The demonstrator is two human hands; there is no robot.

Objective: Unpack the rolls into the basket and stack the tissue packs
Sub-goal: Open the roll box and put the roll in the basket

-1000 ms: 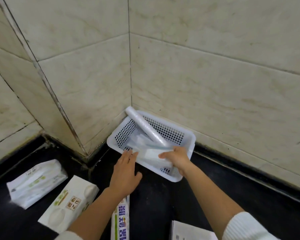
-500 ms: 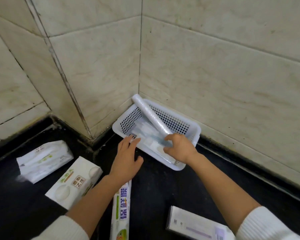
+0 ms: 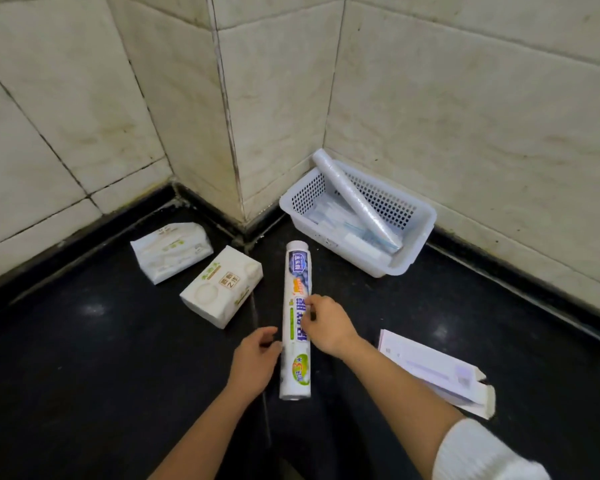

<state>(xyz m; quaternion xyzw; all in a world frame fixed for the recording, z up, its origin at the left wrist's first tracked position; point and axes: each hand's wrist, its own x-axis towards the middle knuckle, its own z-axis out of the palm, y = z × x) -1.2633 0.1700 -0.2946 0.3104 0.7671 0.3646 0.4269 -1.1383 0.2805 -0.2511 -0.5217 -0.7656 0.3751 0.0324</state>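
Both hands have come back from the basket, where they were settling a packet half a second ago, and now close in on the wrapped cling-film roll [image 3: 296,320] lying lengthwise on the black countertop [image 3: 84,393] in the lower middle of the frame — so one unpacking step looks done and the next roll is being taken up. The left hand [image 3: 255,362] rests against the roll's left side near its lower end, fingers curled but not around it; the right hand [image 3: 328,323] lies on its right side, fingertips [image 3: 307,303] pinching at the printed wrapper, seemingly to start peeling it. Neither hand has the roll lifted. At lower right lies an opened flat box [image 3: 433,370], well apart from the hands. Further up, at left of centre, two tissue packs [image 3: 220,285] sit side by side, unstacked; the far one [image 3: 170,251] is nearer the wall. Beyond the roll's top end, at centre right against the tiled corner, the white perforated basket [image 3: 420,233] holds an unwrapped roll [image 3: 354,199] leaning diagonally over its rim, plus flat packets underneath.
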